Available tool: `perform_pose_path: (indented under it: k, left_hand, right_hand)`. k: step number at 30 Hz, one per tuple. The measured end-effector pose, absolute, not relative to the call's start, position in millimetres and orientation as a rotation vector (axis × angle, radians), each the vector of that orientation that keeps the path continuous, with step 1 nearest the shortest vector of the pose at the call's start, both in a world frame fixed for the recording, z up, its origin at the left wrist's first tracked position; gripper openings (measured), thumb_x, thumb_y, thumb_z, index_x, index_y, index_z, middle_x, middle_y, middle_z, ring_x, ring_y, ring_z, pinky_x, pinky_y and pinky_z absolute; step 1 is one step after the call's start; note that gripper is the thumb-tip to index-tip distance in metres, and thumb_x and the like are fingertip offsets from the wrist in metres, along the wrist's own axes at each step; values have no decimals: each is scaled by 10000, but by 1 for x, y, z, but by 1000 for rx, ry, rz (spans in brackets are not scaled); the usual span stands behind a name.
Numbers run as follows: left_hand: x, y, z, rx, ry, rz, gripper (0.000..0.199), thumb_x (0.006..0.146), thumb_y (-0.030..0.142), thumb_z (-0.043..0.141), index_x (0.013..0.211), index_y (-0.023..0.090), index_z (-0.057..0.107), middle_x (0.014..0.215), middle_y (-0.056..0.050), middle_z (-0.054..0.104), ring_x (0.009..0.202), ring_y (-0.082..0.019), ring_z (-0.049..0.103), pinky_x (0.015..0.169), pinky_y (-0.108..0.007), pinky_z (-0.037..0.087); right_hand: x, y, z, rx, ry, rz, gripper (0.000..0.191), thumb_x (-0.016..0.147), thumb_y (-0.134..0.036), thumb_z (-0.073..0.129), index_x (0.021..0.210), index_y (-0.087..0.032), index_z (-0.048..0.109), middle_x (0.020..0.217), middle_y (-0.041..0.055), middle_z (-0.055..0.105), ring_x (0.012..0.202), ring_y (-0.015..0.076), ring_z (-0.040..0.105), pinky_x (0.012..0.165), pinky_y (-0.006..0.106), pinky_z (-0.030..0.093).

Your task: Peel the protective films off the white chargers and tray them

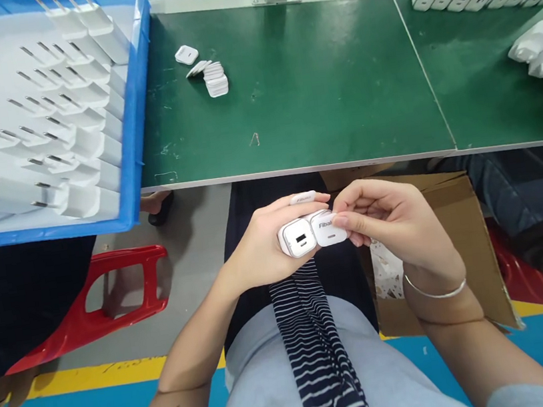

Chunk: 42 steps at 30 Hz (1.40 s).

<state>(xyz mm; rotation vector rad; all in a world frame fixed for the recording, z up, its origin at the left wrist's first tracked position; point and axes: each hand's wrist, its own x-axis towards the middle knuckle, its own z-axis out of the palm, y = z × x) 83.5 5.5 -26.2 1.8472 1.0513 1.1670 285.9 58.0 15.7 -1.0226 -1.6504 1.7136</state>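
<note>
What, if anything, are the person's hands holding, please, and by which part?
The left hand holds a white two-port charger around its sides; the right hand pinches a labelled white piece by its right edge.

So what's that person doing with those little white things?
Somebody's left hand holds a white plug, its two slots showing, and a small cap. The right hand pinches another cap right beside that plug; I can't tell whether it's fixed to a second plug. More plugs are in the blue tray, and some loose caps lie on the green table.
</note>
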Motion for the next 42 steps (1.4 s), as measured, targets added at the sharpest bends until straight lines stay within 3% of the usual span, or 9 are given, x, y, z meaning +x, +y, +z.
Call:
perform_pose_path:
  k: [23, 29, 32, 35, 39, 42]
  left_hand:
    - [85, 6, -28, 1798, 990, 1127, 440, 780, 153, 762, 1213, 209, 708, 1261, -117, 729, 1157, -260, 713, 1003, -377, 582]
    - [86, 8, -27, 1795, 992, 1114, 449, 780, 155, 763, 1221, 221, 709, 1272, -113, 724, 1167, -264, 708, 1008, -385, 581]
    - [87, 8, -28, 1783, 992, 1134, 438, 783, 173, 772, 1213, 234, 714, 1261, -108, 730, 1149, -263, 715, 998, -395, 588]
    - [87, 9, -29, 1751, 969, 1180, 427, 783, 194, 798, 1202, 218, 718, 1244, -113, 738, 1138, -257, 719, 997, -382, 587]
    - [84, 9, -28, 1721, 931, 1235, 446, 755, 206, 841, 1187, 221, 730, 1226, -103, 748, 1097, -257, 731, 962, -369, 595]
    - [83, 8, -27, 1712, 926, 1259, 471, 734, 194, 855, 1189, 228, 736, 1196, -102, 761, 1091, -267, 732, 950, -374, 596]
  right_hand:
    - [289, 53, 17, -1094, -1765, 1619, 232, 809, -274, 841, 765, -198, 626, 631, -40, 637, 486, 70, 578, 439, 181, 458]
    - [289, 51, 20, -1170, -1778, 1540, 283, 785, -364, 856, 739, -203, 628, 595, -31, 636, 470, 88, 580, 420, 206, 469]
    - [287, 51, 16, -1196, -1684, 1506, 387, 722, -375, 901, 729, -219, 548, 593, -39, 631, 458, 94, 574, 400, 209, 460]
    - [286, 51, 7, -1153, -1613, 1565, 432, 725, -376, 902, 807, -237, 501, 611, -58, 636, 449, 93, 575, 394, 202, 453]
    - [288, 51, -3, -914, -1565, 1747, 222, 941, -422, 688, 967, -237, 568, 635, -49, 639, 494, 102, 600, 431, 206, 479]
    - [291, 49, -6, -824, -1550, 1778, 188, 961, -360, 670, 1103, -247, 619, 703, -38, 643, 561, 105, 605, 509, 224, 526]
